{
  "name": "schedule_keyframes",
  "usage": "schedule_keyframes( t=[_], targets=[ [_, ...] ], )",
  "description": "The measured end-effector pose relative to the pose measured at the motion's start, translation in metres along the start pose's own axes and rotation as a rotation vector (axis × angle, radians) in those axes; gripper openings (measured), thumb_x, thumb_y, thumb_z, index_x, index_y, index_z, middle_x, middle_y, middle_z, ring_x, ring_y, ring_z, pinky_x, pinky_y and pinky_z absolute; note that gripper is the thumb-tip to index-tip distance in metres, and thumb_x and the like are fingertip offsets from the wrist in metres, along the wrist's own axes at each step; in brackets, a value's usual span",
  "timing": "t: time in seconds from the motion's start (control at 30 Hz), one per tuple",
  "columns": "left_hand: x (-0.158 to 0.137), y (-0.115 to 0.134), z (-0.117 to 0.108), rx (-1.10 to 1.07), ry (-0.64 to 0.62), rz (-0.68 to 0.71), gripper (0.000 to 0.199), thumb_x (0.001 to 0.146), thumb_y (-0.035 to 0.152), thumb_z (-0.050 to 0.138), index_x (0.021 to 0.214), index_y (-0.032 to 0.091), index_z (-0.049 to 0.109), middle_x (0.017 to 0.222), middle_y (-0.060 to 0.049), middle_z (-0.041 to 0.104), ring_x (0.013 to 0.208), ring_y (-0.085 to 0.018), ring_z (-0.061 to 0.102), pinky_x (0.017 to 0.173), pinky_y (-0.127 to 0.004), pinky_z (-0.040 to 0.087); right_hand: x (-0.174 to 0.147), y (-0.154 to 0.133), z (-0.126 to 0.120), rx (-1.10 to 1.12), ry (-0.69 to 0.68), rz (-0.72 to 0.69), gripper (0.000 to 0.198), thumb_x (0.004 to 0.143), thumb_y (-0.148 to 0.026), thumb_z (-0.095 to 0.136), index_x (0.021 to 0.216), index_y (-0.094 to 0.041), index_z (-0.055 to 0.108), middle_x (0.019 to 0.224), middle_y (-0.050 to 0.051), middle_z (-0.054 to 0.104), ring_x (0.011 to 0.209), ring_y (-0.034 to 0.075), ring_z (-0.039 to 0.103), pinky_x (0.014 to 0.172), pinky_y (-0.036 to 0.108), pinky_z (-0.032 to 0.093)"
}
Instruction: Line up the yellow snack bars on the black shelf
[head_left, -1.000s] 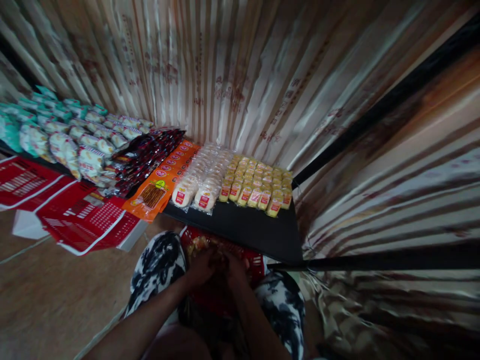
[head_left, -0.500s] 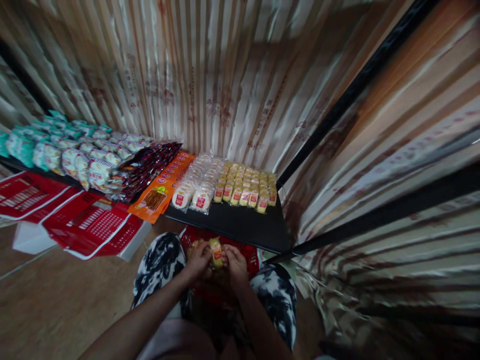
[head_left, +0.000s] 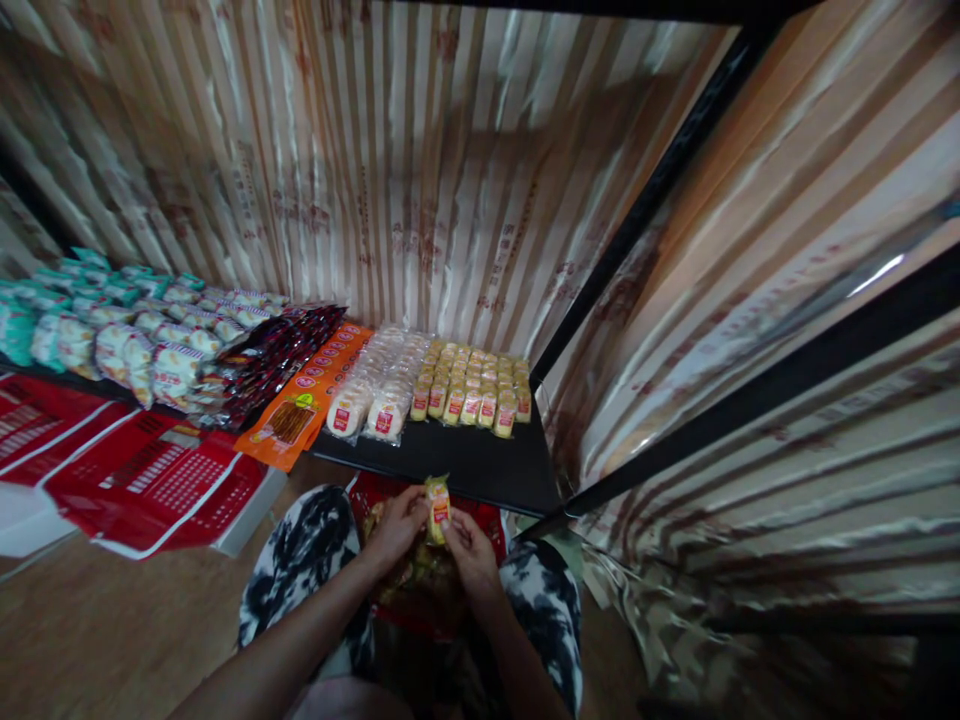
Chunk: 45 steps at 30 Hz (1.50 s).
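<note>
Between my hands is a small yellow-wrapped snack cake (head_left: 439,511) with a red and white label, held upright. My left hand (head_left: 403,520) pinches its left edge, and my right hand (head_left: 469,548) grips its lower right edge. Below them, between my knees, lies an open red bag (head_left: 491,525) with more yellow packets (head_left: 409,575) in it, partly hidden by my hands. Ahead, matching yellow snack cakes (head_left: 471,385) stand in rows on a black shelf (head_left: 450,470).
Left of the yellow rows lie clear packs of round white crackers (head_left: 386,405), an orange snack packet (head_left: 289,420), dark red packets (head_left: 259,365) and white-and-teal bags (head_left: 112,320). Red cartons (head_left: 150,470) sit lower left. Black shelf posts (head_left: 622,240) and a striped curtain (head_left: 420,150) enclose the back and right.
The snack cake has come up slightly, clear of the packets in the bag, still between both hands. My view has shifted, so the shelf appears lower and further left.
</note>
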<state>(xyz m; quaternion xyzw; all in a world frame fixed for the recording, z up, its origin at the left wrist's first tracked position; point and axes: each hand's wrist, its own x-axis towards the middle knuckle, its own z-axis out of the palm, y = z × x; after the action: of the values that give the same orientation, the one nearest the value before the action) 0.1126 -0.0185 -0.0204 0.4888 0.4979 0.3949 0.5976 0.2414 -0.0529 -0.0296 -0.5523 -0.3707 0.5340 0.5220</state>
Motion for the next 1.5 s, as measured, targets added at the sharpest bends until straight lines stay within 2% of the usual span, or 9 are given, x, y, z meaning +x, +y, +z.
schedule_keyframes(
  t=[0.1,0.27,0.5,0.67,0.8,0.9,1.0,1.2,1.5],
  targets=[
    [0.003,0.006,0.006,0.062,0.014,0.002,0.029,0.079,0.032,0.045,0.1,0.016,0.057,0.076,-0.001,0.062,0.065,-0.011,0.055,0.057,-0.019,0.042,0.005,-0.003,-0.005,-0.007,0.043,-0.017,0.041,0.057,-0.047,0.072,0.086,-0.018,0.065,0.085,0.008,0.07,0.079,0.021,0.065,0.079,0.036,0.05],
    [0.008,0.015,0.015,0.135,0.016,0.075,0.029,0.077,0.03,0.049,0.102,0.016,0.055,0.087,-0.004,0.065,0.074,-0.013,0.059,0.067,-0.022,0.046,0.014,-0.006,-0.011,-0.013,0.078,-0.051,0.038,0.062,-0.043,0.069,0.09,-0.018,0.064,0.09,0.009,0.07,0.083,0.022,0.065,0.079,0.036,0.05],
    [0.03,0.032,0.036,0.294,0.004,0.082,0.035,0.073,0.019,0.051,0.108,0.018,0.052,0.081,0.001,0.064,0.068,-0.01,0.057,0.068,-0.021,0.046,0.024,-0.017,-0.022,0.0,0.129,-0.075,0.035,0.068,-0.044,0.063,0.094,-0.021,0.061,0.091,0.006,0.069,0.083,0.02,0.065,0.08,0.033,0.05],
    [0.049,0.045,0.062,0.303,-0.03,0.111,0.035,0.074,0.018,0.05,0.109,0.018,0.052,0.09,-0.002,0.064,0.071,-0.01,0.057,0.07,-0.022,0.048,0.039,-0.027,-0.043,-0.055,0.263,-0.115,0.039,0.067,-0.044,0.063,0.097,-0.02,0.058,0.091,0.007,0.069,0.082,0.02,0.064,0.077,0.033,0.05],
    [0.061,0.047,0.088,0.375,0.04,0.176,0.036,0.076,0.018,0.047,0.111,0.016,0.052,0.109,-0.008,0.058,0.084,-0.013,0.059,0.076,-0.026,0.049,0.059,-0.031,-0.066,-0.129,0.405,-0.179,0.043,0.068,-0.046,0.061,0.101,-0.019,0.055,0.094,0.008,0.067,0.085,0.02,0.063,0.08,0.033,0.049],
    [0.066,0.05,0.104,0.44,0.045,0.211,0.034,0.078,0.018,0.043,0.11,0.017,0.054,0.109,-0.008,0.058,0.087,-0.014,0.058,0.08,-0.026,0.048,0.076,-0.032,-0.08,-0.16,0.485,-0.218,0.042,0.069,-0.046,0.058,0.101,-0.018,0.054,0.096,0.008,0.066,0.087,0.02,0.062,0.081,0.033,0.047],
    [0.07,0.055,0.118,0.422,-0.032,0.244,0.032,0.08,0.021,0.042,0.108,0.02,0.056,0.106,-0.005,0.059,0.087,-0.014,0.058,0.084,-0.026,0.047,0.094,-0.032,-0.09,-0.174,0.539,-0.222,0.043,0.07,-0.047,0.057,0.101,-0.017,0.055,0.096,0.009,0.066,0.087,0.02,0.062,0.079,0.032,0.048],
    [0.09,0.054,0.136,0.301,-0.138,0.331,0.03,0.082,0.024,0.041,0.106,0.021,0.059,0.122,-0.005,0.055,0.115,-0.016,0.048,0.104,-0.03,0.035,0.127,-0.036,-0.102,-0.186,0.573,-0.256,0.042,0.071,-0.046,0.053,0.102,-0.017,0.056,0.09,0.008,0.067,0.082,0.02,0.062,0.075,0.031,0.048],
    [0.12,0.051,0.153,0.259,-0.145,0.245,0.036,0.083,0.027,0.041,0.114,0.016,0.057,0.134,-0.007,0.048,0.124,-0.016,0.042,0.109,-0.032,0.028,0.158,-0.043,-0.109,-0.306,0.632,-0.287,0.044,0.072,-0.042,0.048,0.107,-0.016,0.056,0.099,0.01,0.064,0.086,0.021,0.06,0.077,0.032,0.045]
  ],
)
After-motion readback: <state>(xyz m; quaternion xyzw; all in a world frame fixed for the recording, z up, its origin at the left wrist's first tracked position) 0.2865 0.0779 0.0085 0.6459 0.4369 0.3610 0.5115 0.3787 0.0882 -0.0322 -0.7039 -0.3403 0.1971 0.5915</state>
